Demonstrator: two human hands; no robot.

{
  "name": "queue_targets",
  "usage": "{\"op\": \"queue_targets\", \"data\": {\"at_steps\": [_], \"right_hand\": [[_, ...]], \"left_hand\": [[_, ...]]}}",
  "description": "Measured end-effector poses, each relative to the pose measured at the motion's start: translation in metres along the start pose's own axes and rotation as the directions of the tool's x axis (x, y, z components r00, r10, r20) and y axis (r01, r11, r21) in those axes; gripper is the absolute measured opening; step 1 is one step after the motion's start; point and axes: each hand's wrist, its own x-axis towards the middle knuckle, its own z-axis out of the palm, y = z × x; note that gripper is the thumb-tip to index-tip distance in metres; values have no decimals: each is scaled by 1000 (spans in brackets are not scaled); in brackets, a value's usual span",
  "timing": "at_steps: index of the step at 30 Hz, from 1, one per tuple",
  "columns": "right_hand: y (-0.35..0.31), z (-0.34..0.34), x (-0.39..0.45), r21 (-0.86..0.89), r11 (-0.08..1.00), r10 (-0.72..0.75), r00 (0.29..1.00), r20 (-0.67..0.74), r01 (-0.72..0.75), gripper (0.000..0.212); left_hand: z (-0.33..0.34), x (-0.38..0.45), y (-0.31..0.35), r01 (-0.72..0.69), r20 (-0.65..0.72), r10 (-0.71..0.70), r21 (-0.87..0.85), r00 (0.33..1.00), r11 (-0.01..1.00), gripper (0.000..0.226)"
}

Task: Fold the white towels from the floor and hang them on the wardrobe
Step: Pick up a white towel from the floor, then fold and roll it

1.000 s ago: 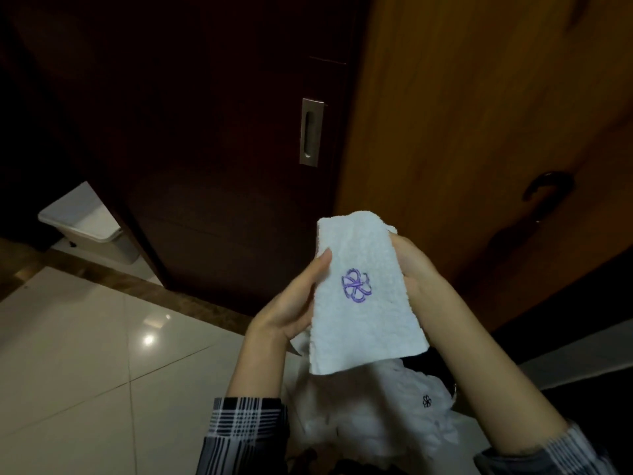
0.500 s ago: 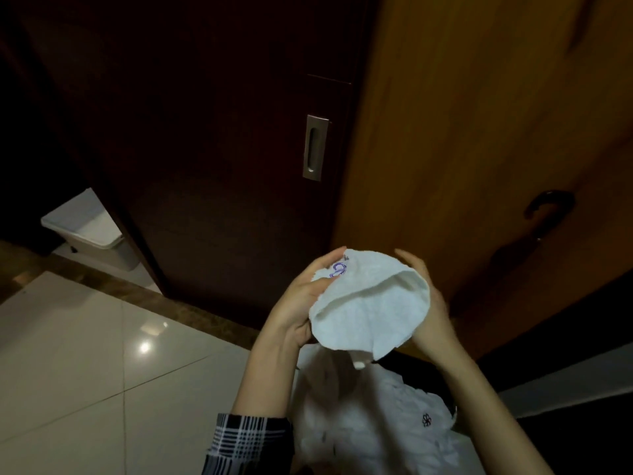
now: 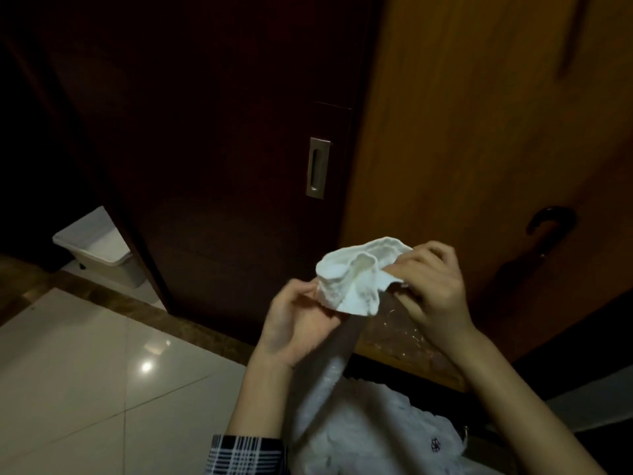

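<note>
A small white towel (image 3: pixel 356 275) is bunched up between both hands in front of the wardrobe. My left hand (image 3: pixel 298 320) pinches its lower left edge with curled fingers. My right hand (image 3: pixel 431 286) grips its right side, fingers curled over the cloth. Its purple flower mark is hidden in the folds. Below my arms lies a heap of white towels (image 3: pixel 370 433) on the floor, one showing a small dark flower mark. The light wooden wardrobe door (image 3: pixel 479 132) stands open at the right, with a dark curved handle (image 3: pixel 548 217).
A dark sliding door (image 3: pixel 222 149) with a metal recessed handle (image 3: pixel 318 168) fills the middle. A white bin (image 3: pixel 99 252) sits at the left behind the door edge. Glossy light floor tiles (image 3: pixel 85 389) spread at lower left, bordered by a brown strip.
The towel hung flat and folded with its purple flower showing; now it is crumpled into a bunch, lower down. My right hand has come over its right side.
</note>
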Motion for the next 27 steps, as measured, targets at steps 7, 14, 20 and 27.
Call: {"op": "queue_targets", "data": {"at_steps": [7, 14, 20, 27], "right_hand": [[-3, -3, 42, 179, 984, -27, 995, 92, 11, 17], [-15, -1, 59, 185, 968, -190, 975, 116, 167, 38], [-23, -1, 62, 58, 973, -232, 937, 260, 225, 27], [-20, -2, 51, 271, 962, -59, 936, 346, -39, 24]], "left_hand": [[10, -12, 12, -142, -132, 228, 468, 965, 872, 31], [14, -18, 15, -24, -178, 298, 822, 938, 569, 32], [2, -24, 20, 118, -53, 327, 976, 944, -181, 38], [-12, -24, 22, -135, 169, 271, 981, 948, -138, 7]]}}
